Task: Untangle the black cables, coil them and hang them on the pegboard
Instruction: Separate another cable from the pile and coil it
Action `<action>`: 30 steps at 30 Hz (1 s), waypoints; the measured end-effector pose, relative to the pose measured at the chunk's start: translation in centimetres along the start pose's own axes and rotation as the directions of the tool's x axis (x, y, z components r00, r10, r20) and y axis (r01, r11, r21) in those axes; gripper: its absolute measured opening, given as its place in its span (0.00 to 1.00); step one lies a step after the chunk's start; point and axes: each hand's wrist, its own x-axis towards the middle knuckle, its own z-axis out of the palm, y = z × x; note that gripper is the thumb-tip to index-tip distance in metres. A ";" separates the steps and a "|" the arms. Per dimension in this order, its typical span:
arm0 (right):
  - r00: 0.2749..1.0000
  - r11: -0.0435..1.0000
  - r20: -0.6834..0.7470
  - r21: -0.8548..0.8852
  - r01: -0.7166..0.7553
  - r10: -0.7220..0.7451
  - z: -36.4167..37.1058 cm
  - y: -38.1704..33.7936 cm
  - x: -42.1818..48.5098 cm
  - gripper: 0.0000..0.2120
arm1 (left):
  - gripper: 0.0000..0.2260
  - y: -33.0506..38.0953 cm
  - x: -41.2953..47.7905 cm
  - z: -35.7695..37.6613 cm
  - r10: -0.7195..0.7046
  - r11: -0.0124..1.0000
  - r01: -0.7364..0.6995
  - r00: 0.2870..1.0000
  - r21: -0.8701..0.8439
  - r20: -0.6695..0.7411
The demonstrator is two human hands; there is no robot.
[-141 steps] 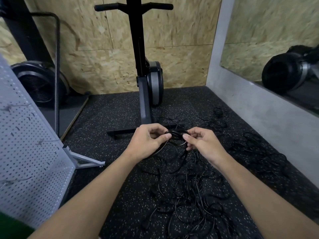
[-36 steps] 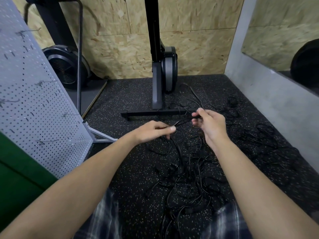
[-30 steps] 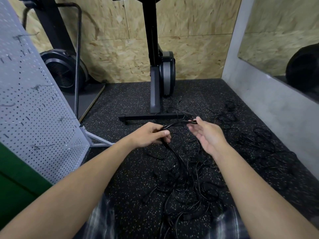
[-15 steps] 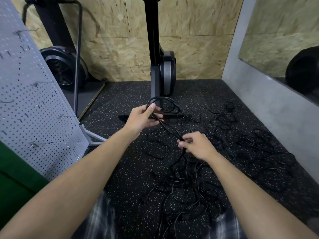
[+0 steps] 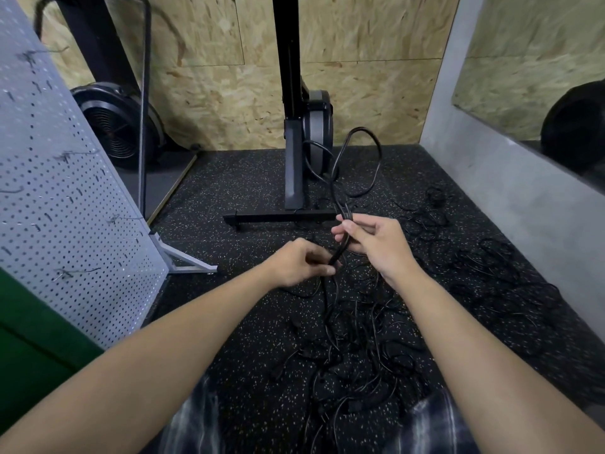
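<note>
A thick black cable (image 5: 376, 152) rises in loops above my right hand (image 5: 373, 245), which grips its gathered strands between thumb and fingers. The same cable runs down to my left hand (image 5: 302, 263), which pinches it lower and closer to me. Below both hands a tangled heap of black cables (image 5: 353, 348) lies on the speckled floor. A grey pegboard (image 5: 65, 204) with wire hooks leans on its stand at the left, apart from both hands.
An exercise machine's black upright and base bar (image 5: 281, 217) stand just beyond my hands. More loose cables (image 5: 484, 263) spread to the right toward a grey concrete wall (image 5: 510, 191). A fan wheel (image 5: 114, 126) sits behind the pegboard, a green surface (image 5: 29, 348) at lower left.
The loops passed from my left hand to my right, which rose from the heap and now holds them upright. My left hand dropped lower and pinches the cable's trailing length.
</note>
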 end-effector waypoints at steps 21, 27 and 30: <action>0.811 0.844 0.364 -0.464 -0.269 0.458 0.6 5.1 -1.7 0.16 | 0.05 0.1 2.0 -4.5 -0.178 0.842 -0.126 0.852 -0.524 -0.493; 0.893 0.880 0.312 -0.445 -0.165 0.325 0.9 4.0 -1.4 0.11 | 0.08 -0.1 1.9 -4.9 -0.279 0.738 -0.047 0.887 -0.673 -0.368; 0.944 0.918 0.253 -0.382 -0.104 0.212 1.0 3.0 -1.0 0.10 | 0.18 -0.6 1.3 -4.5 -0.358 0.798 0.219 0.922 -0.561 -0.149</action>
